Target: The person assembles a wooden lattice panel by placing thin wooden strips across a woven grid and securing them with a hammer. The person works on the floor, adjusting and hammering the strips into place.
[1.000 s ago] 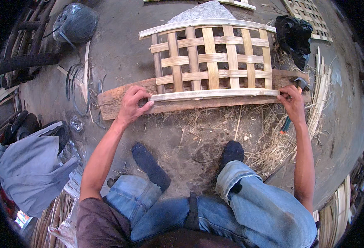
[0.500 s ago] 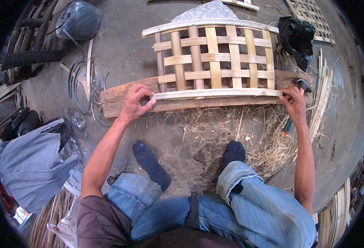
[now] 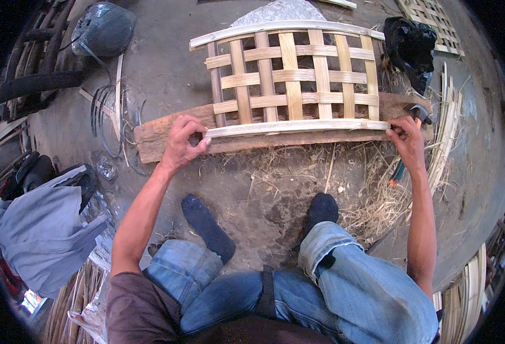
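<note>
A woven bamboo lattice panel (image 3: pixel 290 74) lies flat on the ground, its near edge resting on a long wooden plank (image 3: pixel 166 135). My left hand (image 3: pixel 182 143) grips the left end of the panel's near rim strip (image 3: pixel 298 126). My right hand (image 3: pixel 406 140) pinches the right end of the same strip. A hammer head (image 3: pixel 419 110) lies on the plank just beyond my right hand. My two feet in dark socks (image 3: pixel 206 221) rest on the ground below the plank.
Straw and bamboo scraps (image 3: pixel 373 200) litter the ground near my right foot. A black bag (image 3: pixel 410 46) sits at the far right, a dark round bundle (image 3: pixel 104 28) at the far left. Grey cloth (image 3: pixel 43 229) lies left; bamboo strips (image 3: pixel 447 132) lie right.
Both hands stay on the ends of the near rim strip. The panel and plank have barely shifted in view.
</note>
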Demonstrator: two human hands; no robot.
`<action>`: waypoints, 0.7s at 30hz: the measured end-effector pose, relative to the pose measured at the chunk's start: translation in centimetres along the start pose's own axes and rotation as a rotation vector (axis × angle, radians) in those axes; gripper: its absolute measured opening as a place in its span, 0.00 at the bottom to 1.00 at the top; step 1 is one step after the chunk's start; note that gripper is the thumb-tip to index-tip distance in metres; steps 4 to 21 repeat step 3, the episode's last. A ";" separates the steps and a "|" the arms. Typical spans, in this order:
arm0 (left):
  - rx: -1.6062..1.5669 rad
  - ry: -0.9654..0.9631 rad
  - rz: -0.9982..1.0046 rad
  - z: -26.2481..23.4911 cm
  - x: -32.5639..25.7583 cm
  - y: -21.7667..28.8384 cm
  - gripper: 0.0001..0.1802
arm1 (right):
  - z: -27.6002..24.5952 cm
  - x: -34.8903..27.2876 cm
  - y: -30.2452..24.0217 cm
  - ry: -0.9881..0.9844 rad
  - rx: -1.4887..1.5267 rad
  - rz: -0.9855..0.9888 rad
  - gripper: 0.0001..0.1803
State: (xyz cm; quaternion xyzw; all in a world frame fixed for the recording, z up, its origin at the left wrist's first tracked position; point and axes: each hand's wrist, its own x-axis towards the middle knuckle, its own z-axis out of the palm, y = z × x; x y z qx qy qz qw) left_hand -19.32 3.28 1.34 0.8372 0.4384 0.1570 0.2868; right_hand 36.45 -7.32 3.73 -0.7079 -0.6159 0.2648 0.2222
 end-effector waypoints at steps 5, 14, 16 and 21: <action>0.026 -0.036 -0.022 0.0 0.0 -0.1 0.16 | -0.2 0.1 0.1 -0.028 0.017 0.038 0.13; 0.026 -0.036 -0.022 0.0 0.0 -0.1 0.16 | -0.2 0.1 0.1 -0.028 0.017 0.038 0.13; 0.026 -0.036 -0.022 0.0 0.0 -0.1 0.16 | -0.2 0.1 0.1 -0.028 0.017 0.038 0.13; 0.026 -0.036 -0.022 0.0 0.0 -0.1 0.16 | -0.2 0.1 0.1 -0.028 0.017 0.038 0.13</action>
